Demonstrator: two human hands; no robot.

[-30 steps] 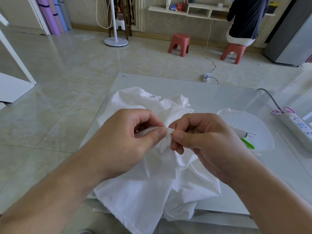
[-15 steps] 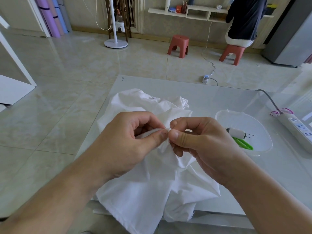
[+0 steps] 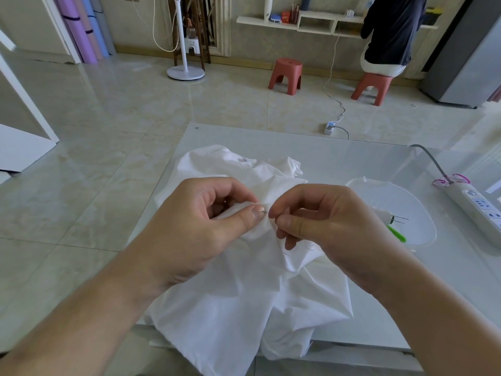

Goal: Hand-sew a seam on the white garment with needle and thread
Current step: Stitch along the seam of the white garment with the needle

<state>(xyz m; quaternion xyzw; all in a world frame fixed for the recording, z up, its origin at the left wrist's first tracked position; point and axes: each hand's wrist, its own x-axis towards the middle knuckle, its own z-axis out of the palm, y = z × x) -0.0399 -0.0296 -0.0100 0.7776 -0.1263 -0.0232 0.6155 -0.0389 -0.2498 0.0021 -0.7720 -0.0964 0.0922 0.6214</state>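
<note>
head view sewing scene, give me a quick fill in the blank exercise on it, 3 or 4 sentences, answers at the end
1. The left hand pinches a fold of the ____ garment.
2. The clear plastic tub sits to the ____ of the garment.
3. A ____ handled tool lies in the tub, beside the right hand.
4. The two stools on the floor are ____.

Missing words: white; right; green; red

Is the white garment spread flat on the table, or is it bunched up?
Bunched up. The white garment lies crumpled in folds, its near part hanging over the table edge, a fold pinched by the left hand.
</note>
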